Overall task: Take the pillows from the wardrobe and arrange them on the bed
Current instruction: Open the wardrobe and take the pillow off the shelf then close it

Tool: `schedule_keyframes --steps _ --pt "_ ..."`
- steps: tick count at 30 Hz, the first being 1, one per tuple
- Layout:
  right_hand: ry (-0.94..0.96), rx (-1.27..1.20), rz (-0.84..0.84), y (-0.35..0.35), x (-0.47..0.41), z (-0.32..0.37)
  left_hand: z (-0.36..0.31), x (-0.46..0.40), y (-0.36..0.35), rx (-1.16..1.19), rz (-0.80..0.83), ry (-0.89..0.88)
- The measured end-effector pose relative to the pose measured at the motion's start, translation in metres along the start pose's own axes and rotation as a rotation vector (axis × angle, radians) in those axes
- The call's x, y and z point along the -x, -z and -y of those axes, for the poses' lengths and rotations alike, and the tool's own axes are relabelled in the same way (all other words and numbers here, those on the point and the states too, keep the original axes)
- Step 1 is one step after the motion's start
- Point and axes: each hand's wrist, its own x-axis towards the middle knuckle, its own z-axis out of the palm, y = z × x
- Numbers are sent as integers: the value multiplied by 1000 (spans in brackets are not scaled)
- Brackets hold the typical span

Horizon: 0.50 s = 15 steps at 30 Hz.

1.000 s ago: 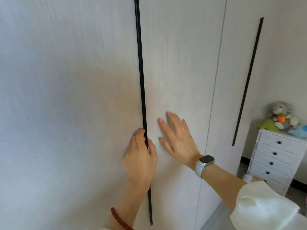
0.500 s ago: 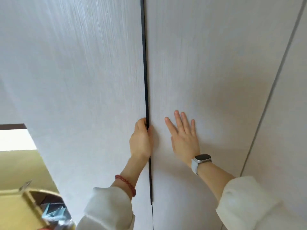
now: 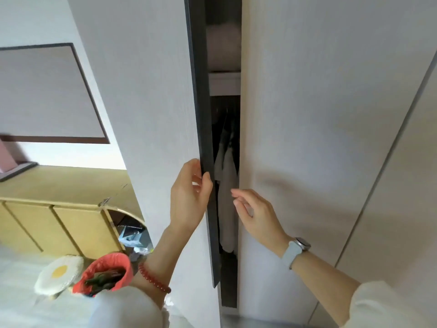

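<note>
The pale wardrobe fills the view. Its left door (image 3: 151, 119) stands ajar, and my left hand (image 3: 189, 197) grips the door's dark edge strip (image 3: 204, 138). My right hand (image 3: 254, 213) hovers at the edge of the right door (image 3: 319, 138), fingers curled and holding nothing. Through the narrow gap I see a shelf (image 3: 223, 79) with something pale and soft (image 3: 222, 47) on it, perhaps a pillow. Below the shelf hang light clothes (image 3: 227, 185). A corner of the white bed (image 3: 21, 285) shows at the lower left.
A yellow headboard (image 3: 59, 209) with panels stands behind the bed. On the bed lie a fried-egg cushion (image 3: 59, 273) and a red-rimmed bin or bag (image 3: 106, 272) with dark contents. A dark-framed panel (image 3: 47, 91) hangs on the wall at left.
The left door has swung open a hand's width, pulled by my left hand. My right hand has come off the right door's face and moved to the gap. The view has shifted left.
</note>
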Motion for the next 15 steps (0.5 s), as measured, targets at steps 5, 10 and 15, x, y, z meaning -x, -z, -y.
schedule_keyframes --steps 5,10,15 --pt "91 -222 107 -59 17 56 4 29 62 18 -92 3" --pt "259 -256 184 -109 33 99 24 54 131 -32 -254 10" --pt "401 -90 409 -156 23 144 50 69 195 -102 -461 103"
